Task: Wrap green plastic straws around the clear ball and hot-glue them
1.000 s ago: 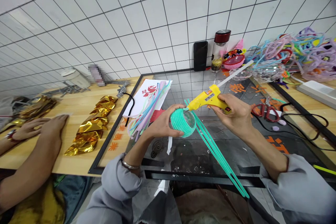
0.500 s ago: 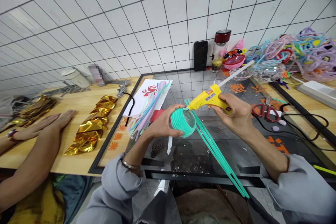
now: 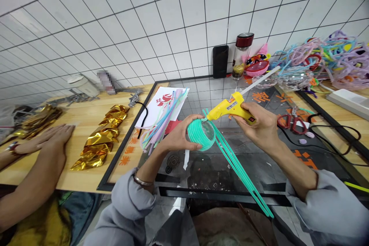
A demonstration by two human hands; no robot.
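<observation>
White tiles (image 3: 184,15) back our bench, where a dark glass sheet (image 3: 198,102) lies on a wooden table (image 3: 76,178). Above it our left hand (image 3: 177,136) has its fingers and thumb curved around a green-wrapped bowl (image 3: 197,136), parted only as wide as its wall, the open mouth tipped rightward and showing a see-through inner side. Our right hand (image 3: 258,123) has its fingers folded round the handle of a yellow glue gun (image 3: 225,109), its nozzle at the bowl's upper rim; we cannot tell whether the two touch. Among other containers we see a lidded bottle (image 3: 241,55) with yellowish matter low inside, a pink bowl (image 3: 257,68) just beside it and, farther right, plastic containers (image 3: 295,80) below a tangle of pastel strips (image 3: 311,54). Well to the left stands a white canister (image 3: 83,85), its contents hidden. Green strips (image 3: 235,161) run past our bowl and out over the near edge of the black frame (image 3: 201,193). Our widest room lies on the glass between the bowl and the phone (image 3: 220,61) at the wall; red scissors (image 3: 291,123) lie near our right forearm, and white paper (image 3: 151,102) with a strip bundle (image 3: 164,119) sits near our left wrist. Past the left edge, gold foil (image 3: 100,138) separates us from a co-worker's hands (image 3: 54,138).
</observation>
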